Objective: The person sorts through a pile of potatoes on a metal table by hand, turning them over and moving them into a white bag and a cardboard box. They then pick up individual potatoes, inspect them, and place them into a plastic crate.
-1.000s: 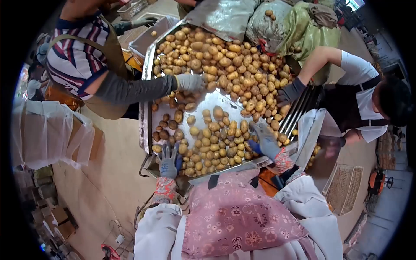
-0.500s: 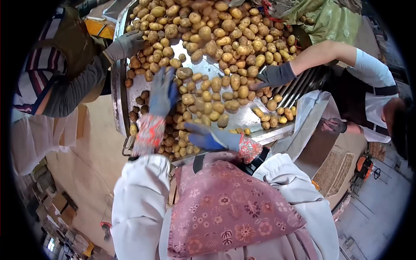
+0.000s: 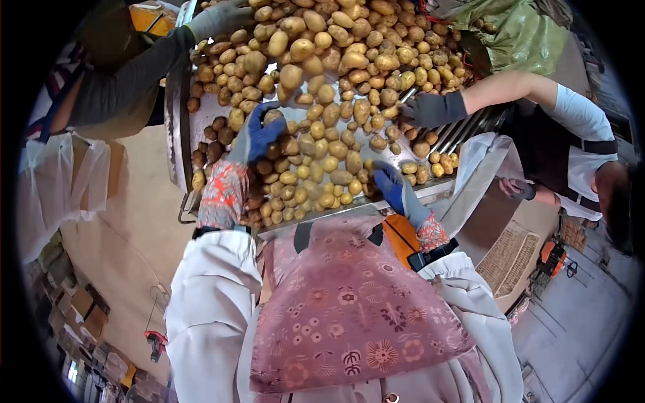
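Left hand: the left hand (image 3: pixel 257 138) wears a grey knit glove with blue-coated fingers and a floral cuff. It reaches out over the left part of the load.
Left grip: the blue fingers are curled round a small brown potato (image 3: pixel 272 117), thumb on one side and fingers on the other. Whether the potato is lifted clear of its neighbours cannot be told.
Right hand: the right hand (image 3: pixel 393 188), in the same kind of glove, lies at the near right edge, just above the tray's front lip.
Right grip: the fingers are stretched out and close together, laid flat on the potatoes with nothing pinched between them.
Potatoes: the heap of yellow-brown potatoes (image 3: pixel 322 60) spreads beyond both hands. It is thick ahead of the left fingers and thinner between the two hands.
Tray: the shiny sheet-metal sorting tray (image 3: pixel 176 127) carries the heap, and its raised wall runs just outside the left hand.
Bars: slanted metal bars (image 3: pixel 463 131) sit beyond the right hand, with a few potatoes beside them.
Co-worker, right: a dark grey gloved hand (image 3: pixel 430 109) rests on the potatoes, ahead of the right hand and apart from it.
Co-worker, left: a light grey gloved hand (image 3: pixel 218 17) touches the far corner, well beyond the left hand.
Sack: a green plastic sack (image 3: pixel 521 37) lies past the heap's far right.
Apron: a pink flowered apron (image 3: pixel 349 302) hangs below both wrists.
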A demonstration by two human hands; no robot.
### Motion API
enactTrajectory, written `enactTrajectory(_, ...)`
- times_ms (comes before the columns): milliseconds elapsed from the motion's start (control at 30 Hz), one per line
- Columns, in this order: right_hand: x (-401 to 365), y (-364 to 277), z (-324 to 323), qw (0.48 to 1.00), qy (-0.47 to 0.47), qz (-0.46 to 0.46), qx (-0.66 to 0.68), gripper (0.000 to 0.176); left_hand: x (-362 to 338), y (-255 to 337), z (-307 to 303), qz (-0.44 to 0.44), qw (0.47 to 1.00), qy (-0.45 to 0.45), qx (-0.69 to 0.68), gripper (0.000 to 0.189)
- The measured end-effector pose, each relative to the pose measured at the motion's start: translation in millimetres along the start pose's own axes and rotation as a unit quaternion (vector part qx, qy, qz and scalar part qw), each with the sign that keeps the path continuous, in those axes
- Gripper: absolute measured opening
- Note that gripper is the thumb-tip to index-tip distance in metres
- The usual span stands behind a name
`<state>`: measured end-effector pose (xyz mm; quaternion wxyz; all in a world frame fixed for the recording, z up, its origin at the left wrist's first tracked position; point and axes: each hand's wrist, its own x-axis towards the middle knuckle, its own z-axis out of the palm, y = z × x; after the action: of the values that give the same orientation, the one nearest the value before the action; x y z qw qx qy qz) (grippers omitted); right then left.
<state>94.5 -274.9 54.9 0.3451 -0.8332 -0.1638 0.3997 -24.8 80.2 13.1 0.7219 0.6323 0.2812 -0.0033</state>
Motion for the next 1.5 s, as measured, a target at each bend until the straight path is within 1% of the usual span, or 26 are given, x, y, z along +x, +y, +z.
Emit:
enactTrajectory(67,7,-19,18,0.953,-0.039,0.065,0.295,0.044,-40,10,13,-0.021,0.918,-0.031,-0.395,0.051)
enactTrajectory(100,-3,-60,19,0.932,-0.054,0.127,0.336,0.040,-56,18,16,-0.038,0.898,-0.047,-0.437,0.052)
enactTrajectory(200,2,-62,44,0.961,-0.158,-0.133,0.183,0.055,-81,29,30,-0.054,0.853,-0.080,-0.512,0.049)
enactTrajectory(233,1,-77,50,0.961,-0.156,-0.136,0.184,0.055,-82,27,36,-0.062,0.865,-0.048,-0.495,0.050)
enactTrajectory(300,-3,-106,61,0.889,-0.203,0.004,0.410,0.051,-85,24,47,-0.069,0.876,-0.022,-0.477,0.051)
enactTrajectory(333,-3,-103,71,0.890,-0.199,0.000,0.409,0.051,-88,21,52,0.105,0.966,-0.027,-0.237,0.049)
enactTrajectory(367,-1,-97,80,0.912,-0.200,-0.175,0.313,0.050,-91,23,58,0.271,0.962,-0.029,0.024,0.047)
enactTrajectory(400,0,-90,87,0.898,-0.192,-0.340,0.201,0.052,-96,25,66,0.228,0.972,-0.041,-0.035,0.042)
enactTrajectory(467,-8,-93,92,0.848,-0.268,-0.146,0.433,0.050,-108,38,91,0.002,0.965,-0.028,-0.262,0.040)
enactTrajectory(533,-22,-98,84,0.841,-0.253,-0.085,0.471,0.044,-112,23,104,0.049,0.971,-0.029,-0.234,0.042)
enactTrajectory(600,-39,-103,78,0.871,-0.215,-0.089,0.434,0.042,-117,13,110,0.250,0.966,-0.043,0.057,0.044)
enactTrajectory(667,-43,-106,73,0.898,-0.178,-0.090,0.393,0.041,-124,14,120,0.185,0.982,-0.032,-0.032,0.046)
enactTrajectory(733,-38,-105,70,0.929,-0.173,-0.160,0.285,0.059,-128,22,122,-0.002,0.952,-0.092,-0.292,0.045)
enactTrajectory(800,-37,-96,75,0.951,-0.139,-0.152,0.233,0.070,-130,30,122,0.023,0.955,-0.081,-0.286,0.045)
enactTrajectory(867,-33,-86,85,0.967,-0.111,-0.144,0.181,0.081,-127,28,115,0.304,0.948,0.002,0.089,0.055)
enactTrajectory(933,-27,-80,100,0.956,-0.116,-0.136,0.233,0.099,-128,26,107,0.259,0.957,0.002,0.130,0.065)
enactTrajectory(967,-25,-77,110,0.953,-0.070,-0.183,0.229,0.069,-125,24,106,0.257,0.953,0.021,0.161,0.066)
enactTrajectory(1000,-24,-73,113,0.953,-0.075,-0.181,0.233,0.069,-121,21,104,0.254,0.948,0.038,0.191,0.067)
enactTrajectory(1100,-25,-87,103,0.979,-0.033,-0.176,0.097,0.083,-107,-11,106,0.121,0.992,0.017,0.022,0.066)
enactTrajectory(1200,-20,-97,85,0.969,-0.088,-0.116,0.202,0.088,-102,11,105,0.061,0.992,0.001,-0.108,0.056)
enactTrajectory(1267,-19,-107,69,0.958,-0.207,0.052,0.190,0.091,-102,14,102,0.053,0.990,-0.008,-0.129,0.047)
enactTrajectory(1333,-15,-100,79,0.943,-0.188,0.011,0.274,0.080,-107,-1,89,0.171,0.982,-0.004,0.080,0.056)
enactTrajectory(1367,-17,-111,76,0.973,-0.150,-0.099,0.147,0.074,-113,8,83,0.042,0.986,-0.032,0.158,0.060)
enactTrajectory(1400,-20,-123,72,0.973,-0.105,-0.206,0.017,0.068,-116,16,77,0.040,0.986,-0.029,0.160,0.060)
enactTrajectory(1467,-25,-129,65,0.973,-0.164,-0.161,-0.027,0.063,-123,42,68,0.112,0.921,-0.112,0.356,0.057)
enactTrajectory(1500,-23,-110,73,0.976,-0.156,-0.151,-0.030,0.061,-124,61,67,0.061,0.909,-0.131,0.390,0.046)
